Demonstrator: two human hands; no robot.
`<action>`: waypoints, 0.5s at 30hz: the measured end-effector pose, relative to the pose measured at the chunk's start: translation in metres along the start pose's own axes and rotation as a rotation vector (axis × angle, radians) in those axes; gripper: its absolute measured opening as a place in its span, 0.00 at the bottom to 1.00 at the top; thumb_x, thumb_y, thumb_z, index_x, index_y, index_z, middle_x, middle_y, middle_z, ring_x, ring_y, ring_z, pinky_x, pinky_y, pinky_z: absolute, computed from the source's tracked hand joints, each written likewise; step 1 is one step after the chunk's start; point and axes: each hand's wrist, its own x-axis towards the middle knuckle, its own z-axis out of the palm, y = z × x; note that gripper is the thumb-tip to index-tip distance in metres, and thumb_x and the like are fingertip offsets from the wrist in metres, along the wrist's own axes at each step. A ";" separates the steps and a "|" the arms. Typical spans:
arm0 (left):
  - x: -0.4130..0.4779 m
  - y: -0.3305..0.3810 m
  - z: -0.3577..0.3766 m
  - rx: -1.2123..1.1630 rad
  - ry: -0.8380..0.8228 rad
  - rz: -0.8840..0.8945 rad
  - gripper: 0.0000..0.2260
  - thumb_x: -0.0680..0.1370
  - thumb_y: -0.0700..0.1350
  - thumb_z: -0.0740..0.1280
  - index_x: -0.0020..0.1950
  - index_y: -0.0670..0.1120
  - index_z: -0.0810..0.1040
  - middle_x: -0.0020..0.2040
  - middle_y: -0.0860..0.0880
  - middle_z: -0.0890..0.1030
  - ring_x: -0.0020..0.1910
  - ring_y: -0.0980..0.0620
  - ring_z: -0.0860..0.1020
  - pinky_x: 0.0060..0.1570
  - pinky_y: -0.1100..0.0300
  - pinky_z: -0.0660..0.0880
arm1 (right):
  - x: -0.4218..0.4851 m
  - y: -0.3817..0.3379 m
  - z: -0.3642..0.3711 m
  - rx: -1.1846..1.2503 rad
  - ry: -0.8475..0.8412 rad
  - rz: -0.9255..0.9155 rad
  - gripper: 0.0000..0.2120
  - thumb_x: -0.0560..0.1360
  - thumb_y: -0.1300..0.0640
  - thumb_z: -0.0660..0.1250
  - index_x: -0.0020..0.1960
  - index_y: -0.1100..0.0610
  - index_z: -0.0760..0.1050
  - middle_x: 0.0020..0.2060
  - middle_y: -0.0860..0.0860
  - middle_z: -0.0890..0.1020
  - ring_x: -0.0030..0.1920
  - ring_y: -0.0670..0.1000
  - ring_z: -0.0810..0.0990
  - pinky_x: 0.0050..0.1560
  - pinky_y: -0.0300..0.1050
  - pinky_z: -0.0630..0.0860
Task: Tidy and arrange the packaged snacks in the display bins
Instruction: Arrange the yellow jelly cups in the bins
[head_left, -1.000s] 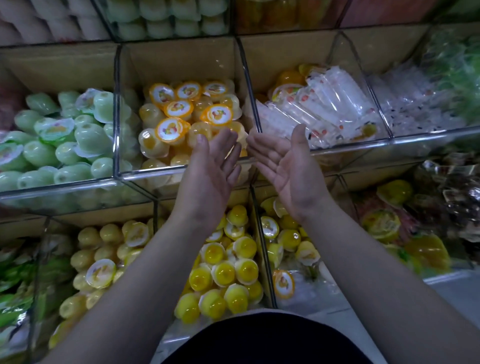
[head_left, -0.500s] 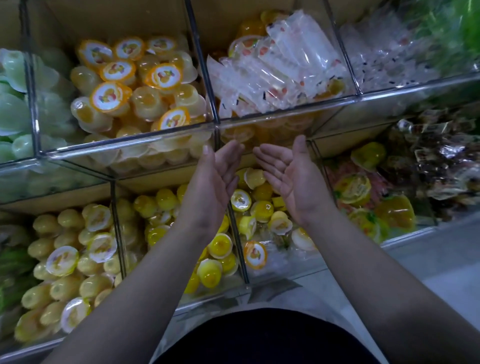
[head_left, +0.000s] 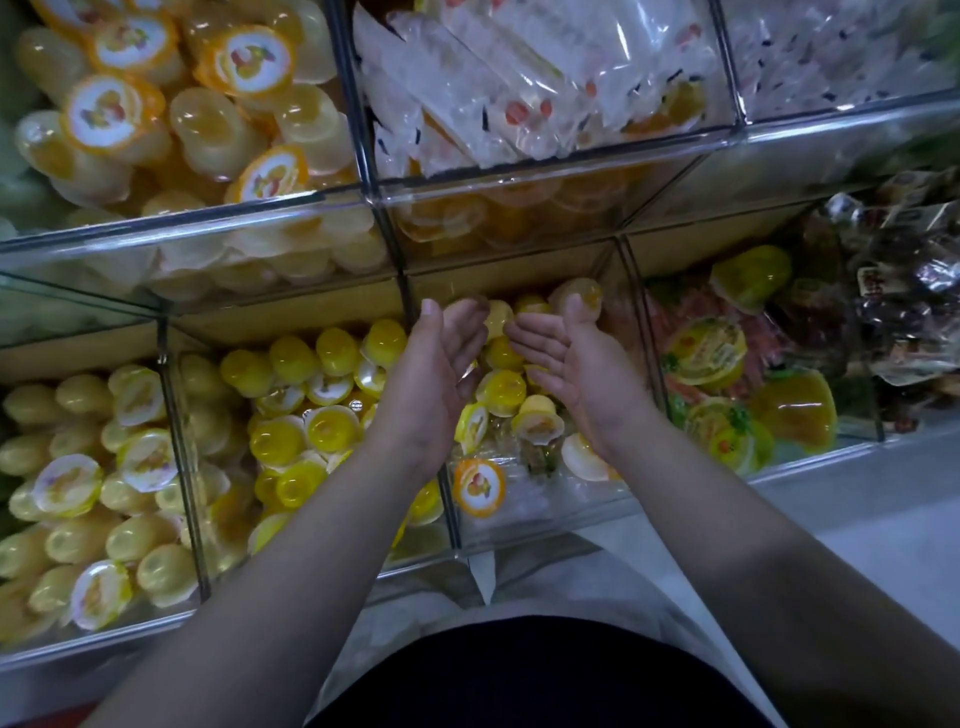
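Both hands are lower now: left hand (head_left: 441, 358) and right hand (head_left: 566, 358), fingers straight, close together, holding nothing; yellow jelly cups (head_left: 501, 387) lie just below, between the palms.

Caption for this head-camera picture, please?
Both open, left hand and right hand hover over a bin of yellow jelly cups.

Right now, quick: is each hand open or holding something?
Left hand: open, fingers relaxed, holding nothing.
Right hand: open, palm turned up, holding nothing.
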 end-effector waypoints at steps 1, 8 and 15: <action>0.002 -0.005 -0.001 0.010 0.010 -0.024 0.25 0.84 0.58 0.43 0.74 0.48 0.66 0.73 0.52 0.69 0.73 0.55 0.66 0.72 0.50 0.58 | 0.001 0.005 -0.001 -0.029 -0.007 0.032 0.27 0.83 0.42 0.46 0.64 0.58 0.74 0.59 0.52 0.81 0.61 0.48 0.78 0.64 0.46 0.70; 0.007 -0.042 -0.016 0.057 0.044 -0.216 0.25 0.82 0.63 0.44 0.71 0.55 0.68 0.75 0.57 0.66 0.73 0.57 0.63 0.74 0.38 0.47 | 0.007 0.050 0.000 -0.257 -0.050 0.242 0.17 0.83 0.45 0.53 0.57 0.53 0.76 0.53 0.50 0.83 0.54 0.47 0.80 0.48 0.43 0.72; 0.009 -0.057 -0.016 0.060 0.056 -0.298 0.29 0.82 0.63 0.43 0.78 0.51 0.61 0.77 0.56 0.62 0.77 0.57 0.56 0.73 0.46 0.46 | 0.012 0.086 0.004 -0.618 -0.089 0.357 0.14 0.80 0.54 0.60 0.58 0.61 0.78 0.53 0.57 0.80 0.59 0.59 0.78 0.58 0.54 0.75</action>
